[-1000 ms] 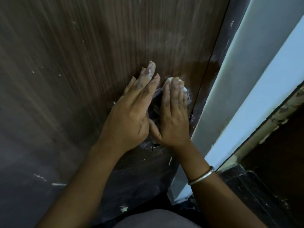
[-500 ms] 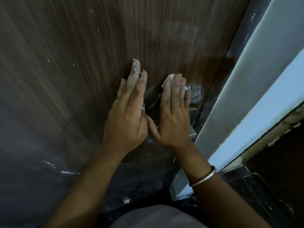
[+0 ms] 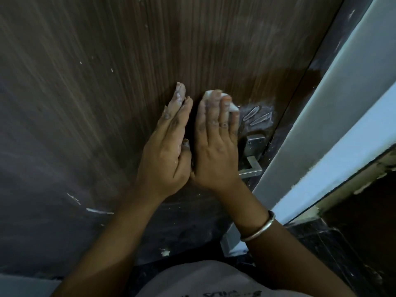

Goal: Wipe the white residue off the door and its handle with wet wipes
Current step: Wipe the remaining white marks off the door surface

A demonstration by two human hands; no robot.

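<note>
Head camera, looking down at a dark wood-grain door [image 3: 128, 61]. We see two hands flat against it, side by side. The left hand [image 3: 165, 155] holds nothing, its chalk-dusted fingers straight and pressed together. The right hand [image 3: 214, 151] presses one white wet wipe [image 3: 209, 94] against the wood under straight fingers; the wipe peeks out past the fingertips.

Over the last second both hands have slid left, off the lock area. That uncovers the one metal handle [image 3: 250, 168], just right of the right hand, and above it a white smear [image 3: 257, 116] with two long streaks. We judge this patch and the handle still need wiping.

We count two more white marks [image 3: 98, 210] low on the left, plus scattered specks. One bangle [image 3: 259, 230] circles the right wrist. A pale door frame [image 3: 321, 125] runs down the right.
</note>
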